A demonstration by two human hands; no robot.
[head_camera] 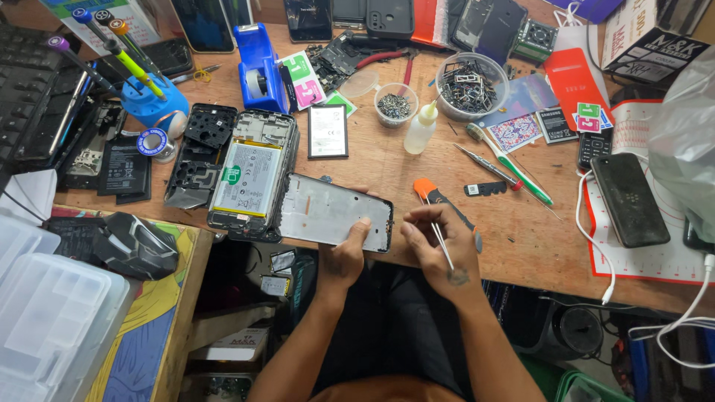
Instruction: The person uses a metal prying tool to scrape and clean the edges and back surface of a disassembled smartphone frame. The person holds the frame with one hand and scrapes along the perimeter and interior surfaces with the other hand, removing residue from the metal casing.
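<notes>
A: Item 1, left hand point(344, 257)?
B: Grip closed on the phone frame point(328, 212), thumb on its face near the lower right corner, fingers hidden underneath. The frame lies flat at the near edge of the wooden surface point(387, 167).

A: Item 2, right hand point(441, 246)?
B: Just right of the phone frame. Grip pinched on thin metal tweezers point(439, 238), tips pointing up and away from the frame.

A: Item 3, things touching the frame?
B: 1 opened phone point(249, 179) with its white battery exposed, against the frame's left edge. Left of that, 1 black inner cover point(199, 152).

A: Item 4, beyond the frame?
B: 1 loose battery point(328, 130) just above it. Up and right of the frame, 1 small squeeze bottle point(421, 128), 1 little cup of screws point(395, 104) and 1 round tub of metal parts point(471, 85).

A: Item 5, right of the frame?
B: 1 orange pry tool point(428, 191) just beside the right hand; farther out, 1 green-handled screwdriver point(514, 165) and 1 dark phone point(629, 199) on a white mat point(655, 253).
</notes>
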